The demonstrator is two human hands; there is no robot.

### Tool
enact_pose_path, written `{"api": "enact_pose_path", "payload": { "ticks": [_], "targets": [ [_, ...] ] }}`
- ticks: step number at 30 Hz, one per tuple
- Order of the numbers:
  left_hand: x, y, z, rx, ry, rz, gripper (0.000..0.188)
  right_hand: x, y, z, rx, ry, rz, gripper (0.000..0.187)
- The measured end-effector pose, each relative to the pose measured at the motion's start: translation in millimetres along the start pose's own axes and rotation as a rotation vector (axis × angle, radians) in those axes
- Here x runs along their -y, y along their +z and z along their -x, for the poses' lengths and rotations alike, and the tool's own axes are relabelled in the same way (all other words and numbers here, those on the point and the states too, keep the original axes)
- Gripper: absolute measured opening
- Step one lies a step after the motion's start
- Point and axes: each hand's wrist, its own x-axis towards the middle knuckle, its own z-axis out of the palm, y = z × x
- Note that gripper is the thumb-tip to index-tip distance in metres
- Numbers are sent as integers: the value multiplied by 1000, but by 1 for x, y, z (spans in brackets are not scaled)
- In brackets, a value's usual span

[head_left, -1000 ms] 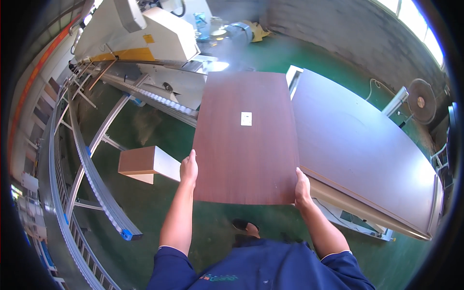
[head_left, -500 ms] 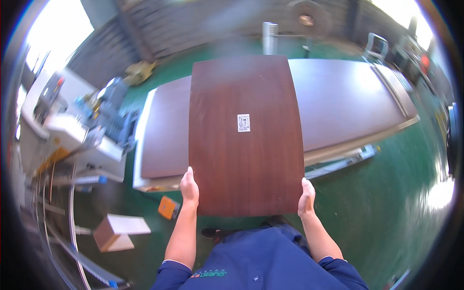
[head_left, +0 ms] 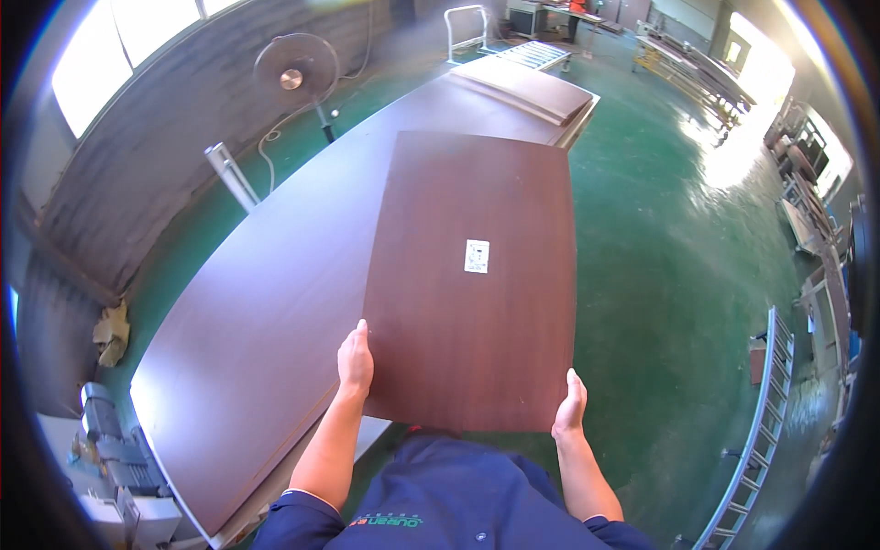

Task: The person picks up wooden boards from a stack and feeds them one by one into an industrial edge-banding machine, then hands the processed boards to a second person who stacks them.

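Before me I carry a dark brown wood-grain panel (head_left: 467, 339), with a small white label (head_left: 477, 257) stuck near its middle. My left hand (head_left: 356, 359) is closed on its left edge towards the near corner, thumb lying along the top. On the opposite edge, my right hand (head_left: 570, 403) grips close to the near right corner. The fingers of both hands are mostly hidden beneath the board. Left of the panel, and partly covered by it in view, lies a large stack of brown sheets (head_left: 266, 302).
A smaller stack of panels (head_left: 532, 87) rests on the far end of the big sheets. A pedestal fan (head_left: 293, 78) stands beyond at the left. A roller conveyor (head_left: 756, 431) runs along the right over green floor (head_left: 651, 275). Motor machinery (head_left: 115, 440) is at the lower left.
My view and body have turned to the right, so the sheet stack now runs along my left. The panel stays in both hands, and the right-hand roller conveyor has come into view.
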Motion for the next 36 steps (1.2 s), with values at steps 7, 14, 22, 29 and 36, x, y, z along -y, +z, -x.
{"api": "enact_pose_path", "payload": {
  "ticks": [7,14,22,29,36],
  "targets": [
    [-64,160,-93,148,-59,-217,54,70,17,-108,-168,-51,-12,39],
    [-113,296,-214,286,-120,-167,63,145,47,-264,-138,-55,30,45],
    [-176,416,-319,256,-226,-195,66,199,82,-469,-2,108,7,48],
    [-182,531,-399,119,-411,-62,64,279,139,-661,141,235,203,52],
    [-244,626,-441,-1,-478,276,60,339,187,-862,409,335,419,46]
  ]
}}
